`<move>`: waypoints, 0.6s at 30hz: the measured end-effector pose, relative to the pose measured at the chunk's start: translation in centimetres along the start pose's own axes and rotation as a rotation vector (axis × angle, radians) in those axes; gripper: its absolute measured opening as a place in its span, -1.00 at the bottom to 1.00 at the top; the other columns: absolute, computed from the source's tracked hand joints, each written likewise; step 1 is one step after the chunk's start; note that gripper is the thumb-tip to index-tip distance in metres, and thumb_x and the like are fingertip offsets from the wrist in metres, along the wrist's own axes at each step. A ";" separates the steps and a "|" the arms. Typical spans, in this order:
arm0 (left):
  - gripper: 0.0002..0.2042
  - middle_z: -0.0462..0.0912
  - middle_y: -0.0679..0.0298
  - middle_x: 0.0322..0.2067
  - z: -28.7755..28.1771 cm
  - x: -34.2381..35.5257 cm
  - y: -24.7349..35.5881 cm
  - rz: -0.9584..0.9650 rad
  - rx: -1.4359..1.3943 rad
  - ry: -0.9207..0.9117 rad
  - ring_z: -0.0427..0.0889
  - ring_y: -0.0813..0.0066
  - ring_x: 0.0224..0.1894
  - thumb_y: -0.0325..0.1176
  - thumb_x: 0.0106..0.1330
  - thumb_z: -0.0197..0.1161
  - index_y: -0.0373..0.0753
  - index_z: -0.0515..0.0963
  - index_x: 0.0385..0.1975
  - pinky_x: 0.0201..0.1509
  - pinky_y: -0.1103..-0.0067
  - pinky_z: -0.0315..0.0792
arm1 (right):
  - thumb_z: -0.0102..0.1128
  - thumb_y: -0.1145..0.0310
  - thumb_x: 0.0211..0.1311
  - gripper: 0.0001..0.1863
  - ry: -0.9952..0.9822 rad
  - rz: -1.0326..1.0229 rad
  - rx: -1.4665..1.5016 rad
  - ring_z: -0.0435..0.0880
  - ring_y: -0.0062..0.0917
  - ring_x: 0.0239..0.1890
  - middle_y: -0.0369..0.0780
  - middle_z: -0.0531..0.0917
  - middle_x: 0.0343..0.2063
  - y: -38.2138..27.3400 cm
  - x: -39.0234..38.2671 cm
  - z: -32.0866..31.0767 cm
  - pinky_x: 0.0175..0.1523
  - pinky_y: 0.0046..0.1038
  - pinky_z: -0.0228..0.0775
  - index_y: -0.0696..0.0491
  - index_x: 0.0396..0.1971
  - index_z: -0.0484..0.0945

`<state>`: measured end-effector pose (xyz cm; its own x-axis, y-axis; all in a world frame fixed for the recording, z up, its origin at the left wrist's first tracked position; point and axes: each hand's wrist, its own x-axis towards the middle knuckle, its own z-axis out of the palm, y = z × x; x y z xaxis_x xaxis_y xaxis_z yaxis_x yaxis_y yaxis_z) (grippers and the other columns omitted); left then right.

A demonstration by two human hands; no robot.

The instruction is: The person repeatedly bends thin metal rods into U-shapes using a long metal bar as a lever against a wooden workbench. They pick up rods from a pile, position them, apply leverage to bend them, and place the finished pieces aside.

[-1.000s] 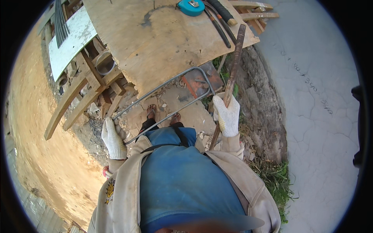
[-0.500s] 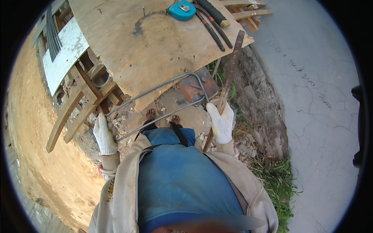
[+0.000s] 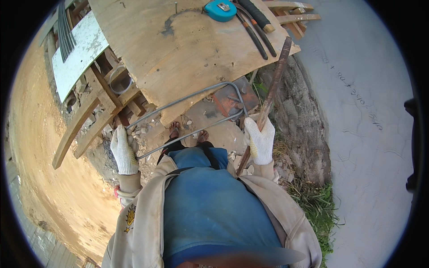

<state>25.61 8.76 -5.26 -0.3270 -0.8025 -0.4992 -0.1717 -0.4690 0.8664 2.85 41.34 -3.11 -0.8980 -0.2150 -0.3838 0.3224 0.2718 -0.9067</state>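
Note:
A grey steel rod bent into a long, narrow rectangular loop hangs slanting between my gloved hands, below the edge of a plywood board. My left hand is closed around the loop's left end, which the glove hides. My right hand grips a long rusty bar that leans up toward the board's right corner. The loop's right end reaches the fingers of that same hand; whether they also hold it I cannot tell. Under the loop's right end lies a reddish-brown metal plate with short pegs.
On the plywood board lie a teal tape measure and long-handled pliers or cutters; a nail stands up from it. Curved timbers stick out at left, beside a white panel. A grey wall rises at right.
The whole view has shifted slightly, so the board and tools appear farther right. My left fingers look more curled around the rod. Loop and bar keep nearly the same position.

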 end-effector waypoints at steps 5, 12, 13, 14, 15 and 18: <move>-0.73 0.32 0.53 -0.64 -0.4 -2.7 -0.9 -0.007 -0.108 -0.049 0.17 0.75 -0.70 -0.12 0.65 0.19 -0.11 0.54 -0.30 -0.64 0.68 0.05 | 0.44 0.34 0.42 -0.81 -0.106 0.009 0.064 0.45 -0.77 -0.59 -0.40 0.55 -0.57 -0.7 0.8 -0.9 -0.51 -0.58 0.26 0.12 -0.21 0.62; -0.74 0.36 0.51 -0.59 -0.3 -4.2 -2.0 0.086 -0.086 0.025 0.23 0.74 -0.65 -0.15 0.64 0.22 -0.15 0.54 -0.29 -0.60 0.69 0.10 | 0.43 0.33 0.44 -0.82 -0.155 -0.052 0.071 0.43 -0.76 -0.65 -0.40 0.53 -0.62 -1.0 1.6 -1.1 -0.57 -0.58 0.23 0.10 -0.24 0.62; -0.74 0.36 0.51 -0.59 -0.3 -4.8 -2.4 0.059 -0.094 0.029 0.23 0.75 -0.65 -0.15 0.64 0.22 -0.15 0.54 -0.28 -0.60 0.69 0.11 | 0.43 0.33 0.44 -0.81 -0.177 -0.091 0.076 0.44 -0.75 -0.65 -0.39 0.53 -0.62 -1.2 1.9 -1.1 -0.57 -0.57 0.24 0.10 -0.24 0.62; -0.74 0.36 0.51 -0.59 -0.3 -5.6 -3.0 0.046 -0.109 0.030 0.23 0.75 -0.65 -0.14 0.64 0.23 -0.15 0.54 -0.28 -0.60 0.69 0.11 | 0.43 0.32 0.44 -0.81 -0.186 -0.102 0.064 0.45 -0.75 -0.65 -0.39 0.54 -0.62 -1.3 2.3 -1.2 -0.57 -0.57 0.24 0.11 -0.24 0.62; -0.74 0.36 0.52 -0.59 -0.3 -6.0 -3.3 -0.027 -0.140 0.062 0.23 0.76 -0.65 -0.14 0.64 0.23 -0.15 0.55 -0.27 -0.59 0.69 0.12 | 0.43 0.32 0.44 -0.81 -0.198 -0.114 0.051 0.45 -0.74 -0.65 -0.38 0.54 -0.62 -1.5 2.8 -1.2 -0.57 -0.57 0.24 0.11 -0.24 0.62; -0.75 0.34 0.52 -0.59 -0.4 -5.6 -3.2 0.036 -0.089 0.047 0.23 0.74 -0.65 -0.13 0.64 0.23 -0.15 0.54 -0.25 -0.59 0.69 0.13 | 0.42 0.31 0.44 -0.79 -0.196 -0.160 -0.016 0.46 -0.71 -0.67 -0.36 0.56 -0.62 -1.8 3.1 -1.0 -0.57 -0.55 0.26 0.13 -0.23 0.62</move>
<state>28.32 14.59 -5.24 -0.2872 -0.8349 -0.4696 -0.0768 -0.4686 0.8801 -0.84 41.15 -2.51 -0.8616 -0.4336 -0.2639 0.1750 0.2342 -0.9563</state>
